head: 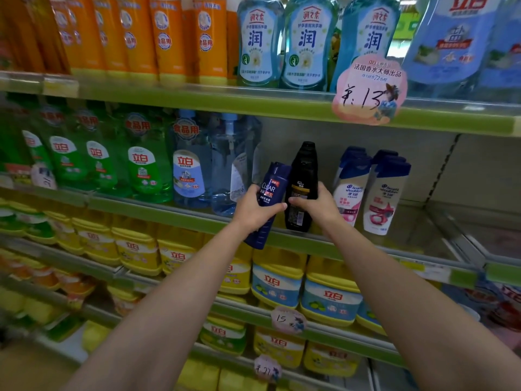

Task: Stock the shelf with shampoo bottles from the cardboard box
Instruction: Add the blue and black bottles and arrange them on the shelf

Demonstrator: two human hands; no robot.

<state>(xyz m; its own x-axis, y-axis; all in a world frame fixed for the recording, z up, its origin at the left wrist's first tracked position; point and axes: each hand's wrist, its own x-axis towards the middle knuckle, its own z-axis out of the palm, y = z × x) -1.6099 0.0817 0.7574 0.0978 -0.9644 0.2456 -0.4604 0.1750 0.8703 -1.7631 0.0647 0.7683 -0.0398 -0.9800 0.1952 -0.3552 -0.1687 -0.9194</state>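
Observation:
My left hand [255, 211] grips a dark blue CLEAR shampoo bottle [272, 180], tilted right, its base hanging below the green shelf edge [352, 246]. My right hand [317, 206] grips a black shampoo bottle [303, 176] that stands about upright at the front of the middle shelf. The two bottles sit side by side and nearly touch. To the right stand white Head & Shoulders bottles [384, 193] with blue caps. The cardboard box is out of view.
Clear blue pump bottles [229, 165] and green dish-soap bottles [143, 162] fill the shelf left of my hands. Bare shelf floor [423, 221] lies right of the white bottles. A pink price tag [369, 90] hangs from the shelf above. Yellow tubs [329, 294] sit below.

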